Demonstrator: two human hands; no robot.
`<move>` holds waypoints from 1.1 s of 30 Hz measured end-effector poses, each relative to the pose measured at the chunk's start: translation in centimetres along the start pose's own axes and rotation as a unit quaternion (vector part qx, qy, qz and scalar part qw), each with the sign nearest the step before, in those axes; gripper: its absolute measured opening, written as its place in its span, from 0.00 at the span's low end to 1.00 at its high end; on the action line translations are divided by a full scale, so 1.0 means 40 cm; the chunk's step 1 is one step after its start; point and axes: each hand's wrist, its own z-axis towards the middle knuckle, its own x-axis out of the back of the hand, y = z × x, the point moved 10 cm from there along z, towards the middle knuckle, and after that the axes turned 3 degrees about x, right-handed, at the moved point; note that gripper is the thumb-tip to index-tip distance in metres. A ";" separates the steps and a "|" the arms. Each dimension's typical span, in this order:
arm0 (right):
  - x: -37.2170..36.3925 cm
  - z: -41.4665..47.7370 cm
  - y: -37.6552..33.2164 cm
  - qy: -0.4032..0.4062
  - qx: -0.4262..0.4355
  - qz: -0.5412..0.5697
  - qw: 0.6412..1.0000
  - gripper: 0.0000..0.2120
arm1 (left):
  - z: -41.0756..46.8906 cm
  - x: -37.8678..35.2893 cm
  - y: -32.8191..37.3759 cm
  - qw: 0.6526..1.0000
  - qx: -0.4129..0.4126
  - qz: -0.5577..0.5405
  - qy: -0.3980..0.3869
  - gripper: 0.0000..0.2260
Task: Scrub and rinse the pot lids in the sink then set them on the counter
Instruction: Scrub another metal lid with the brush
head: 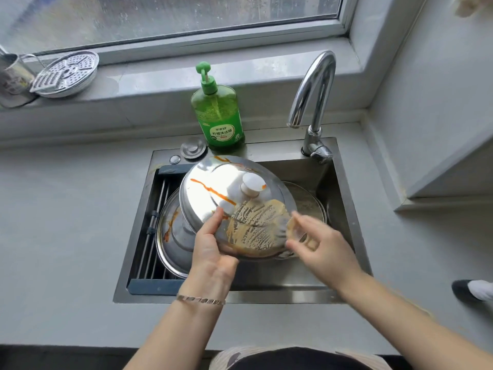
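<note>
My left hand (210, 244) clamps the near rim of the top lid (226, 188) over the sink (266, 296), thumb pressed on top, tilting its smeared face toward me for scrubbing. My right hand (320, 244) (blurred) curls round a pale scrub pad (293, 226) at its right edge.

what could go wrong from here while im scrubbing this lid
The left hand grips the tilted lid only by its near rim, and the surface looks soapy; it could slip onto the lower lid in the sink. The orange streaks beside the knob look unscrubbed and may get missed.
</note>
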 end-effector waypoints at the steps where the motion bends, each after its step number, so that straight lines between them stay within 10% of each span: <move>1: -0.019 -0.018 -0.042 -0.015 0.044 -0.002 0.999 0.26 | -0.001 -0.002 -0.002 1.000 0.006 0.000 -0.001 0.13; 3: -0.041 -0.039 -0.075 -0.045 0.090 -0.004 0.995 0.26 | -0.005 -0.007 -0.008 1.000 0.020 -0.003 -0.003 0.13; 7: 0.041 0.020 0.078 0.032 -0.085 0.018 0.996 0.25 | -0.008 -0.010 -0.011 1.000 0.012 -0.012 -0.004 0.13; 12: -0.038 -0.047 -0.064 -0.083 0.072 0.008 0.994 0.27 | -0.013 -0.010 -0.019 0.999 0.035 0.011 -0.002 0.15; 16: 0.068 0.044 0.079 -0.009 -0.098 0.016 0.995 0.25 | -0.028 -0.004 -0.018 0.999 0.034 0.030 -0.009 0.10; 21: -0.018 0.024 -0.037 -0.105 -0.011 -0.013 0.994 0.26 | -0.028 0.002 -0.049 0.995 0.063 0.078 -0.008 0.10; 33: 0.064 0.082 0.068 -0.063 -0.124 -0.051 0.989 0.21 | -0.025 0.009 -0.032 0.997 0.051 0.065 -0.012 0.07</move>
